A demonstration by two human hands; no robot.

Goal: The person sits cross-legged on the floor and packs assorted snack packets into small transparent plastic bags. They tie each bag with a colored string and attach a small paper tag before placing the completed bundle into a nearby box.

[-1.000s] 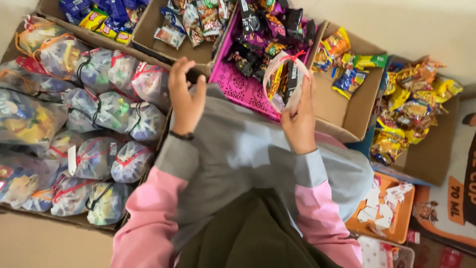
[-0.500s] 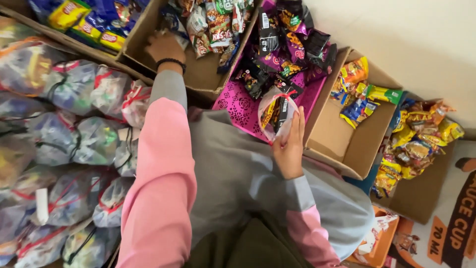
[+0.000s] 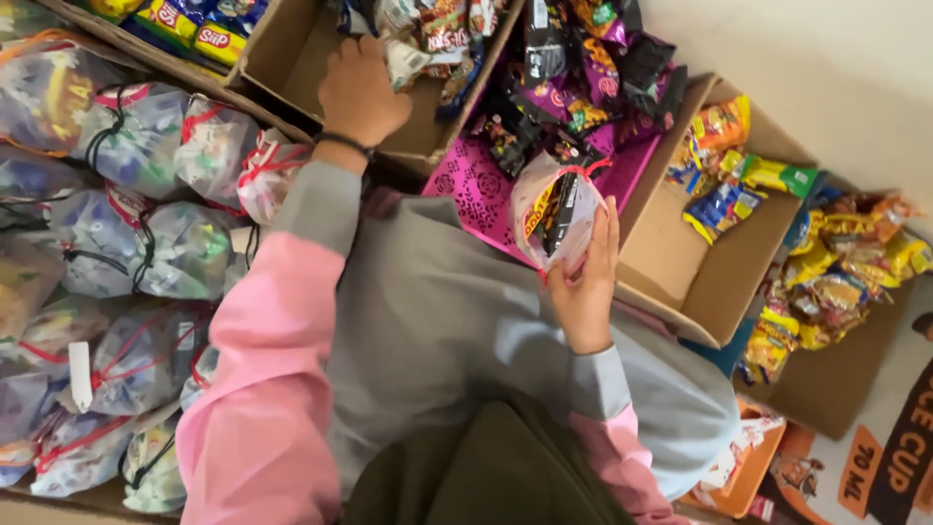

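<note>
My left hand (image 3: pixel 362 95) reaches out into a cardboard box (image 3: pixel 292 60) of mixed snack packets and rests on one pale packet (image 3: pixel 403 60); whether the fingers grip it I cannot tell. My right hand (image 3: pixel 586 277) holds a clear plastic bag with a red drawstring (image 3: pixel 552 209), open at the top, with a dark packet and a yellow one inside. The bag hangs over the near edge of a pink plastic basket (image 3: pixel 476 185) full of dark and purple snack packets (image 3: pixel 583 68). Pink and grey sleeves cover both arms.
Several filled, tied clear bags (image 3: pixel 146 233) lie packed in a big box at the left. A cardboard box (image 3: pixel 680 262) at the right holds yellow, green and blue packets (image 3: pixel 729 165); another holds orange snack bags (image 3: pixel 836 282). Yellow packets (image 3: pixel 194 34) sit top left.
My left hand stretched from in front of me into the far snack box. The right hand kept the open bag by the pink basket, and the view shifted closer.
</note>
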